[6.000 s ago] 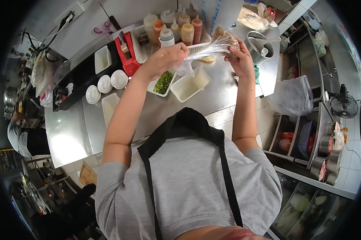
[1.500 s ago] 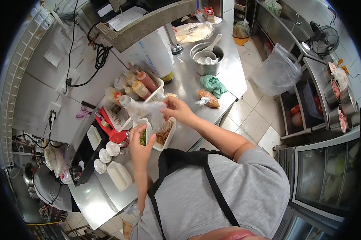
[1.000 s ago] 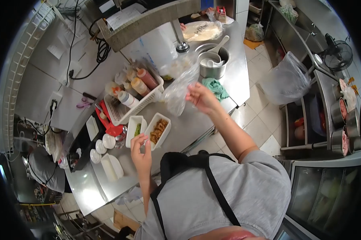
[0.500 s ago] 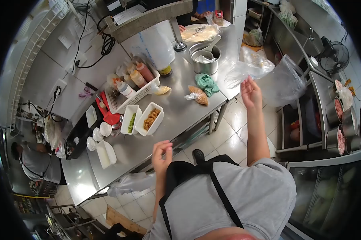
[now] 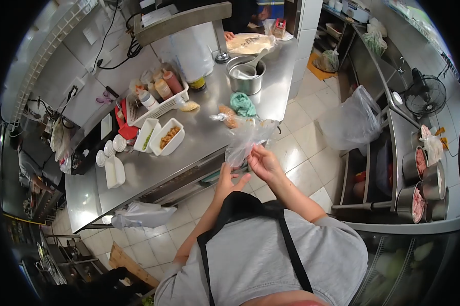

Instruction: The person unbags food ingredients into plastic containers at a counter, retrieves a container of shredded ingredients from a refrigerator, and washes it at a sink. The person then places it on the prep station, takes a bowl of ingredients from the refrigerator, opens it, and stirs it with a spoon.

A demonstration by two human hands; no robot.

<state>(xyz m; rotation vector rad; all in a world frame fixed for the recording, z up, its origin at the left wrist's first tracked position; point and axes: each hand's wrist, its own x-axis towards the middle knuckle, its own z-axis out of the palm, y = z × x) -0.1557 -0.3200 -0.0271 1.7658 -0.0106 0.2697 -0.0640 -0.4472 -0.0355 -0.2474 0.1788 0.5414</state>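
While the right hand (image 5: 264, 164) pinches the clear plastic bag (image 5: 246, 138) near the counter (image 5: 202, 140) edge, the left hand (image 5: 228, 185) has fingers spread beside it, contact unclear; bag handling seems underway, any next move needing a steady pinch, 2 white tubs (image 5: 178, 143) nearby.
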